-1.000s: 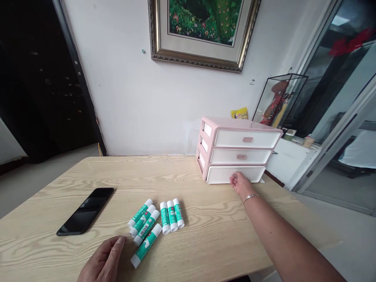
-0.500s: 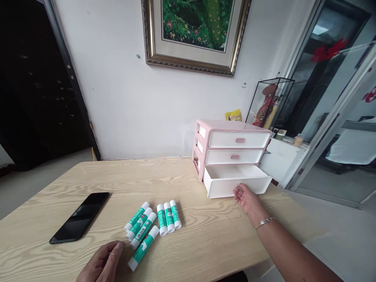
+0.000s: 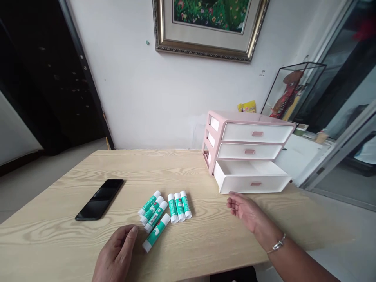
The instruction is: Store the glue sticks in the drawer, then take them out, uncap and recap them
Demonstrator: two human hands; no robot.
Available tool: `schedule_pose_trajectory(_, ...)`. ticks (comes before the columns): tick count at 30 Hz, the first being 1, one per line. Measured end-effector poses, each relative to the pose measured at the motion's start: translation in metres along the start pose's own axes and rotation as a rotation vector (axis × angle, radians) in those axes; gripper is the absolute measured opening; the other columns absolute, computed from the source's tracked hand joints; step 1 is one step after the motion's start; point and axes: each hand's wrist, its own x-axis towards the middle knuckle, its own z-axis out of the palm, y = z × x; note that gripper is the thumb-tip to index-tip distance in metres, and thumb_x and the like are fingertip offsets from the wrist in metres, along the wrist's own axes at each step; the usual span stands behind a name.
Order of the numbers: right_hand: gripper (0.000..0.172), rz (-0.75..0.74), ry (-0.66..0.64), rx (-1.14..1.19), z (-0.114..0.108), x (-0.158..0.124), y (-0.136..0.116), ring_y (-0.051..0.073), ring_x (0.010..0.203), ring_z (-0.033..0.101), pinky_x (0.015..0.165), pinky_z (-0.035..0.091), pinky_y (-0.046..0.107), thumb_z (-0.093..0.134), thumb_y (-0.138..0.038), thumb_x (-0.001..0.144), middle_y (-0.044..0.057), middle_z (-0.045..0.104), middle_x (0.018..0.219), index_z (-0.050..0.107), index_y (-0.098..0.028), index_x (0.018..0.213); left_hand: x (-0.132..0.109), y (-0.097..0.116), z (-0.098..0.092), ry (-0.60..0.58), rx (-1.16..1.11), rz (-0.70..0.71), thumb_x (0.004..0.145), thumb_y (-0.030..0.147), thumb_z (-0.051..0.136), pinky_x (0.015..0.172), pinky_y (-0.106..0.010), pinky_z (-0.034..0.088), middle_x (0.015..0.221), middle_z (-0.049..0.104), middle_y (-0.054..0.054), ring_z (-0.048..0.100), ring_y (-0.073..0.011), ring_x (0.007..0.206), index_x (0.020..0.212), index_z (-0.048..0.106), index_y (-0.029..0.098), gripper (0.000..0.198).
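Several green-and-white glue sticks lie in a loose group on the wooden table. My left hand rests flat on the table just left of the nearest stick, fingers together, holding nothing. My right hand hovers open over the table, a little in front of the pulled-out bottom drawer of a pink three-drawer organiser. The drawer looks empty. A bracelet sits on my right wrist.
A black phone lies face up on the table's left part. A framed picture hangs on the white wall behind. A glass display case and a yellow packet stand behind the organiser. The table's right edge runs beside the drawer.
The bottom drawer went from closed to pulled out. My right hand has let go of its handle and drawn back towards me and to the left. My left hand stayed put.
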Motion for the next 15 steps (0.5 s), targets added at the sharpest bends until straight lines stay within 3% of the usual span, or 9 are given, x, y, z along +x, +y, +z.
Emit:
schedule_pose_trajectory(2,0.018,-0.058,-0.153,-0.213,0.023,-0.019,0.005,0.016,0.060,0.061,0.048,0.044,0.022,0.075,-0.019,0.074,0.001,0.064,0.067,0.063,-0.020,0.088,-0.002,0.007,-0.001,-0.002,0.003,-0.009,0.087,0.062,0.051,0.074,-0.027,0.056,0.092,0.078,-0.004,0.071,-0.0245,0.088,0.093,0.075,0.022,0.047)
schedule_pose_trajectory(4,0.022,-0.178,-0.227,-0.388,0.048,-0.034,0.008,0.017,0.067,0.062,0.058,0.049,0.026,0.076,-0.023,0.071,0.000,0.065,0.072,0.064,-0.020,0.090,-0.003,0.012,-0.002,-0.001,0.000,-0.005,0.087,0.062,0.051,0.073,-0.027,0.055,0.089,0.078,-0.004,0.071,-0.0239,0.085,0.091,0.074,0.022,0.047)
schedule_pose_trajectory(7,0.035,-0.388,-0.270,-0.634,0.082,-0.051,0.011,0.022,0.092,0.065,0.083,0.051,0.034,0.076,-0.032,0.072,0.005,0.070,0.097,0.065,-0.021,0.104,-0.005,0.013,-0.002,0.002,-0.010,0.008,0.088,0.061,0.051,0.075,-0.027,0.055,0.092,0.078,-0.004,0.071,-0.0241,0.087,0.092,0.075,0.022,0.046)
schedule_pose_trajectory(10,0.048,-0.571,-0.355,-0.897,0.110,-0.061,0.014,0.028,0.118,0.058,0.101,0.044,0.038,0.071,-0.039,0.078,0.012,0.064,0.124,0.060,-0.020,0.121,-0.005,0.011,-0.002,-0.008,-0.007,0.019,0.088,0.061,0.051,0.076,-0.028,0.055,0.093,0.077,-0.004,0.070,-0.0241,0.087,0.092,0.075,0.022,0.046)
schedule_pose_trajectory(15,0.064,-0.709,-0.393,-1.212,0.142,-0.061,0.030,0.033,0.125,0.051,0.106,0.038,0.043,0.067,-0.046,0.082,0.018,0.058,0.132,0.052,-0.015,0.135,-0.005,0.013,-0.003,-0.008,-0.015,0.024,0.086,0.061,0.052,0.075,-0.028,0.055,0.091,0.077,-0.005,0.070,-0.0242,0.086,0.089,0.075,0.021,0.046)
